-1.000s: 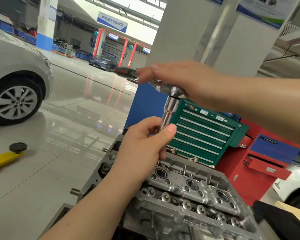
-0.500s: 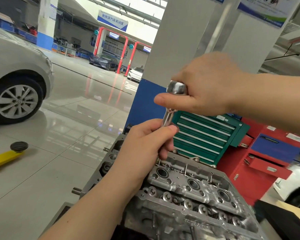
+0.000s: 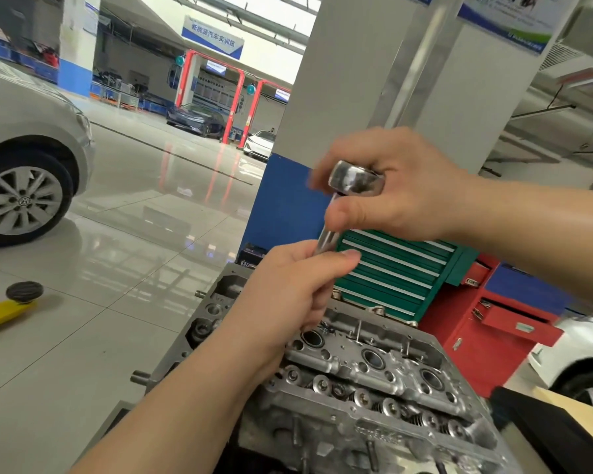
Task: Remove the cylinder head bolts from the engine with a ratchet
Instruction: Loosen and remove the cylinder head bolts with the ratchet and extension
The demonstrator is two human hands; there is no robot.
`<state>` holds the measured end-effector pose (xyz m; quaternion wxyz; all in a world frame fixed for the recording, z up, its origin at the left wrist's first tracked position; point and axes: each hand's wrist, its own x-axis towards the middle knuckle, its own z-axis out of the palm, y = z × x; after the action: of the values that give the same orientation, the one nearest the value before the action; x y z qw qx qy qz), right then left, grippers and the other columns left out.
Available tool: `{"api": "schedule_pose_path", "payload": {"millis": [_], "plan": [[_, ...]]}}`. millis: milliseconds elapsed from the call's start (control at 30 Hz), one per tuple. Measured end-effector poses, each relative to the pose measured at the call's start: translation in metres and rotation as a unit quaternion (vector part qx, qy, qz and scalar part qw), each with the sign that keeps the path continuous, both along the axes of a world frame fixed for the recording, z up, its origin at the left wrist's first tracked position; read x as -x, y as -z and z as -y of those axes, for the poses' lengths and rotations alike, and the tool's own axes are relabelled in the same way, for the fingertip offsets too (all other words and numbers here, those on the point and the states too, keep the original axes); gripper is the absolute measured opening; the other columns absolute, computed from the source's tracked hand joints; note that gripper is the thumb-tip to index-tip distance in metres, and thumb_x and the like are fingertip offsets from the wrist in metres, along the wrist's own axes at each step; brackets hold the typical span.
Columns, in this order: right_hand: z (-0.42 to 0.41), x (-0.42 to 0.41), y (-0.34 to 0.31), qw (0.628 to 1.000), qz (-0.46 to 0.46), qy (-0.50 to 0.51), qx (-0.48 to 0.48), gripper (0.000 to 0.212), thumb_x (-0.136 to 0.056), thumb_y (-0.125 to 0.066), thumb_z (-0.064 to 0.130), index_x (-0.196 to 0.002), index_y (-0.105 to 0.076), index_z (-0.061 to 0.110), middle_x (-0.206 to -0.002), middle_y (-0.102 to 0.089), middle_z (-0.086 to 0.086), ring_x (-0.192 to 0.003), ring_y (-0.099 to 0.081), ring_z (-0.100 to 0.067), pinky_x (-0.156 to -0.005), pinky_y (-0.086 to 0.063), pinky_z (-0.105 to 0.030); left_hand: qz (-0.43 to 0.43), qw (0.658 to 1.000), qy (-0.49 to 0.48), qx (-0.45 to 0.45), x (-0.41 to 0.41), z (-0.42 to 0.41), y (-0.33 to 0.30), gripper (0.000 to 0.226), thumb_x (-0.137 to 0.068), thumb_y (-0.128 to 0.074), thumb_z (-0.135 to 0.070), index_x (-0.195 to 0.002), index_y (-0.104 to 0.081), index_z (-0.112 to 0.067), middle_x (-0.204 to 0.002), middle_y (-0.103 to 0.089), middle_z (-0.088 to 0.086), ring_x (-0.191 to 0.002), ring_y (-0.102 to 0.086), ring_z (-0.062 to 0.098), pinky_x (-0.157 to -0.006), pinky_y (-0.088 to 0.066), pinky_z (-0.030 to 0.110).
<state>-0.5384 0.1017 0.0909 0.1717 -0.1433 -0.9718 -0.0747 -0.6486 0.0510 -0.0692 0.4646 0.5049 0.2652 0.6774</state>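
Observation:
An aluminium cylinder head (image 3: 374,378) lies below me, its valve springs and spark plug wells showing. A chrome ratchet (image 3: 355,179) stands over its far left corner on a long extension bar (image 3: 326,239). My right hand (image 3: 401,186) grips the ratchet head from the right, thumb underneath. My left hand (image 3: 288,295) wraps round the lower part of the extension, just above the head. The socket and the bolt under it are hidden by my left hand.
A green drawer tool chest (image 3: 397,271) and a red cabinet (image 3: 486,333) stand behind the engine. A blue and grey pillar (image 3: 322,107) rises beyond. A silver car (image 3: 24,165) and a yellow lift arm (image 3: 4,309) are on the tiled floor at left.
The ratchet handle pointed left a second ago; my right hand has swung round and now covers the ratchet head from the right. My left hand stays on the extension.

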Motion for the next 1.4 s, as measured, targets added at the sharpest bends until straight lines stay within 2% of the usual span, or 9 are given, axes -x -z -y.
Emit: {"api": "schedule_pose_path", "payload": {"millis": [100, 333, 533, 767, 967, 1100, 1167, 1233, 1400], "plan": [[-0.014, 0.011, -0.01, 0.991, 0.101, -0.08, -0.026, 0.082, -0.083, -0.047, 0.077, -0.149, -0.046, 0.028, -0.13, -0.057, -0.01, -0.121, -0.052, -0.018, -0.106, -0.037, -0.022, 0.014, 1.0, 0.005, 0.005, 0.004, 0.0, -0.001, 0.037, -0.084, -0.069, -0.034, -0.057, -0.045, -0.028, -0.05, -0.028, -0.007, -0.044, -0.019, 0.014, -0.043, -0.022, 0.025], [-0.024, 0.015, -0.025, 0.978, 0.182, -0.098, -0.002, 0.108, -0.078, -0.07, 0.067, -0.163, -0.021, 0.021, -0.164, -0.025, 0.023, -0.147, -0.025, 0.011, -0.115, -0.021, -0.008, 0.014, 1.0, 0.008, 0.004, 0.004, -0.002, 0.001, 0.036, -0.084, -0.069, -0.034, -0.059, -0.044, -0.029, -0.05, -0.027, -0.006, -0.044, -0.019, 0.014, -0.042, -0.024, 0.023], [-0.022, 0.029, -0.035, 0.945, 0.232, -0.098, -0.206, 0.11, -0.067, -0.058, 0.092, -0.158, -0.03, 0.036, -0.17, -0.013, 0.017, -0.157, -0.015, -0.013, -0.124, -0.027, -0.038, 0.012, 1.0, 0.003, -0.01, 0.004, -0.001, 0.003, 0.03, -0.078, -0.074, -0.037, -0.063, -0.049, -0.032, -0.053, -0.031, -0.007, -0.045, -0.022, 0.012, -0.042, -0.025, 0.022], [-0.012, 0.023, -0.033, 0.927, 0.22, 0.015, -0.304, 0.101, -0.062, -0.035, 0.105, -0.11, -0.064, 0.02, -0.113, -0.065, -0.001, -0.107, -0.06, -0.026, -0.088, -0.049, -0.035, -0.051, 0.997, -0.062, -0.012, 0.005, 0.0, 0.005, 0.025, -0.085, -0.067, -0.038, -0.065, -0.056, -0.027, -0.058, -0.05, 0.0, -0.053, -0.046, 0.015, -0.052, -0.043, 0.024], [0.007, 0.003, -0.009, 0.908, 0.143, 0.247, -0.306, 0.104, -0.074, -0.007, 0.099, -0.044, -0.049, 0.009, -0.041, -0.045, -0.003, -0.045, -0.046, -0.021, -0.048, -0.034, -0.03, -0.099, 0.986, -0.131, -0.002, 0.003, 0.001, 0.006, 0.025, -0.083, -0.069, -0.046, -0.072, -0.062, -0.025, -0.059, -0.055, -0.006, -0.056, -0.053, 0.01, -0.053, -0.045, 0.019], [0.03, 0.002, -0.003, 0.903, 0.119, 0.254, -0.326, 0.088, -0.071, -0.001, 0.101, -0.051, -0.063, 0.042, -0.028, -0.04, -0.002, -0.04, -0.041, -0.018, -0.047, -0.029, -0.025, -0.071, 0.992, -0.106, 0.015, -0.005, 0.002, 0.004, 0.029, -0.082, -0.069, -0.045, -0.063, -0.054, -0.029, -0.054, -0.04, -0.007, -0.048, -0.034, 0.014, -0.051, -0.033, 0.031], [0.036, 0.009, -0.005, 0.909, 0.089, 0.223, -0.339, 0.109, -0.075, -0.012, 0.1, -0.038, -0.044, 0.003, -0.023, -0.019, -0.002, -0.034, -0.031, -0.018, -0.048, -0.025, -0.022, -0.014, 0.997, -0.078, 0.021, -0.003, 0.0, 0.002, 0.034, -0.082, -0.07, -0.037, -0.059, -0.048, -0.027, -0.052, -0.034, -0.005, -0.043, -0.025, 0.015, -0.044, -0.026, 0.027], [0.032, 0.011, -0.006, 0.916, 0.083, 0.171, -0.354, 0.098, -0.073, -0.016, 0.101, -0.038, -0.035, 0.012, -0.031, -0.022, 0.003, -0.034, -0.028, -0.018, -0.048, -0.021, -0.022, -0.002, 0.999, -0.05, 0.018, 0.001, -0.001, 0.001, 0.037, -0.083, -0.069, -0.031, -0.058, -0.042, -0.027, -0.05, -0.029, -0.004, -0.043, -0.019, 0.016, -0.043, -0.021, 0.025], [-0.006, 0.003, -0.016, 0.972, 0.168, 0.081, -0.145, 0.099, -0.068, -0.03, 0.101, -0.115, -0.059, 0.019, -0.087, -0.065, -0.012, -0.082, -0.061, -0.033, -0.069, -0.048, -0.043, -0.039, 0.999, 0.012, 0.025, 0.004, -0.001, -0.003, 0.039, -0.085, -0.066, -0.032, -0.057, -0.039, -0.027, -0.05, -0.026, -0.006, -0.043, -0.017, 0.015, -0.043, -0.022, 0.022]]}}
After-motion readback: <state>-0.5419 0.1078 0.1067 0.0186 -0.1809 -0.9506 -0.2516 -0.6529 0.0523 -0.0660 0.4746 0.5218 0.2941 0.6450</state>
